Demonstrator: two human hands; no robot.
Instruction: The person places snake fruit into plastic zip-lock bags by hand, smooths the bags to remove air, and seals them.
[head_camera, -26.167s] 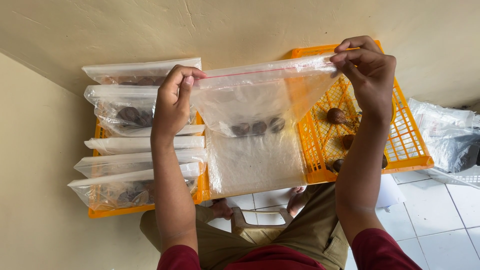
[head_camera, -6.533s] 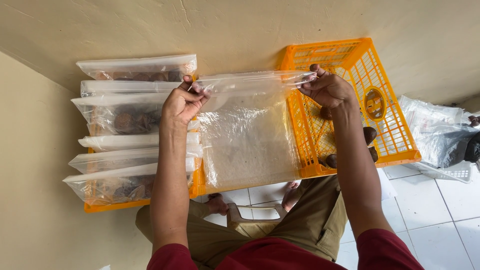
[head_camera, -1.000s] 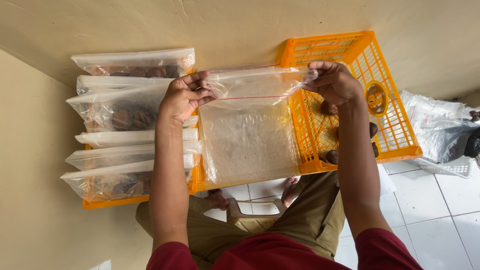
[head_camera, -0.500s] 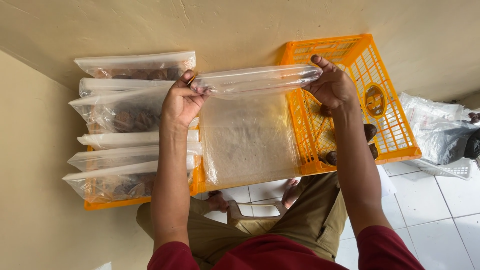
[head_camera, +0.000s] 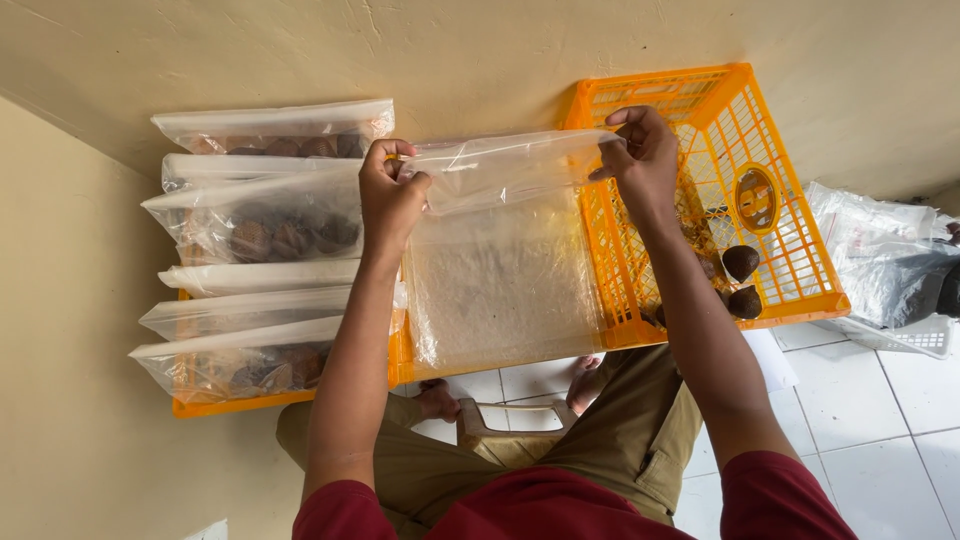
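I hold a clear plastic zip bag (head_camera: 505, 275) by its top edge in front of me. My left hand (head_camera: 392, 192) pinches the bag's left corner. My right hand (head_camera: 643, 155) pinches the right corner, and the mouth is pulled open between them. The bag looks empty. It hangs over the gap between two orange plastic crates. The right crate (head_camera: 790, 260) holds a few dark brown scaly fruits (head_camera: 741, 262) near its bottom corner. The left crate (head_camera: 230, 402) is covered by several filled clear bags (head_camera: 265, 225) lying in a stack.
A beige wall (head_camera: 480, 50) runs behind the crates. Crumpled plastic bags and a white basket (head_camera: 900, 270) lie at the right on the white tiled floor (head_camera: 880, 400). A small stool (head_camera: 510, 425) and my bare feet show below the bag.
The bag's mouth was closed a second ago and has been pulled open. My right hand moved slightly left along the top edge. Much earlier, the held bag had fruits inside.
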